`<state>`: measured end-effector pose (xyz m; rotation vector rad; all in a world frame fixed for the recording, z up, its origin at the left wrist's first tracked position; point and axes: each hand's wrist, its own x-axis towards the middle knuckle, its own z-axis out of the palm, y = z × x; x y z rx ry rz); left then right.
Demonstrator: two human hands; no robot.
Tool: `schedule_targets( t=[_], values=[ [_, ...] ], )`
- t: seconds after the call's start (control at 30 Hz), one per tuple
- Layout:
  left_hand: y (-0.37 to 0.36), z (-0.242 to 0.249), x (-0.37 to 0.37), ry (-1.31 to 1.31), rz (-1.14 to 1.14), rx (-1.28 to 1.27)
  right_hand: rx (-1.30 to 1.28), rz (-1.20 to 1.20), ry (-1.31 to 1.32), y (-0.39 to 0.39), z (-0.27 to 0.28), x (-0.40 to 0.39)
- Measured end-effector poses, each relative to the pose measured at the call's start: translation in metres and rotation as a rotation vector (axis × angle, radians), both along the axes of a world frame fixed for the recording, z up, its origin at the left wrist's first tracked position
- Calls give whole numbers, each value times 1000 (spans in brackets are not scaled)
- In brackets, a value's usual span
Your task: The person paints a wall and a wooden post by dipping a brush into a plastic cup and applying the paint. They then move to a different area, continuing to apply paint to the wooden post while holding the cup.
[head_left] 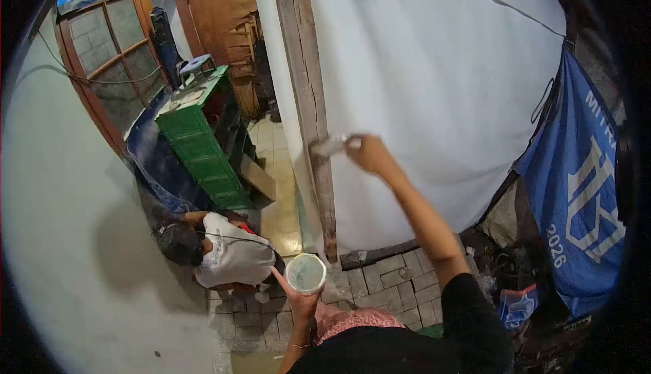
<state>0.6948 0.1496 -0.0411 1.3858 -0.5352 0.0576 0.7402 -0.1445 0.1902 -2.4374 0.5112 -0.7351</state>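
While the left hand gripped a round tub at its near side, the right hand — closed on a pale tool, too blurred to identify — held it at a wooden post beside white sheeting; a person in white crouched near the tub.

On L we see green cabinet nr wall, brown-framed window behind, person in white shirt below; on R, blue banner w/ "2026", plastic bag nr its bottom
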Motion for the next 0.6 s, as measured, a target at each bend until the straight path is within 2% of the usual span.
schedule_targets(
  t=[0.03,0.07,0.1,0.13,0.17,0.2,0.27,0.37,0.4,0.47,0.53,0.6],
  values=[
    [-3,-2,-1,-8,-28,4,-136,99,-198,-18,33,13],
    [-6,-2,0,-13,-55,8,-255,76,-240,0,100,-2],
    [-8,6,-3,-40,-21,71,-388,57,-430,-2,146,2],
    [-12,8,-3,-48,-21,62,-549,-8,-554,1,198,0],
    [-13,7,-5,-79,0,103,-610,-164,-642,15,247,-3],
    [-14,5,-5,-111,22,145,-614,-164,-649,16,290,6],
    [-13,-3,-1,-130,31,162,-720,-3,-1199,11,350,28],
    [-12,-17,8,-37,27,79,-660,-71,-1161,19,366,49],
    [-12,-16,10,-38,30,73,-666,-131,-1048,8,356,64],
    [-5,-14,16,-36,54,114,-718,-154,-929,-23,305,95],
    [3,-18,20,-16,34,95,-614,-66,-963,1,234,85],
    [2,-20,26,16,9,75,-361,9,-851,23,177,65]
  ],
)
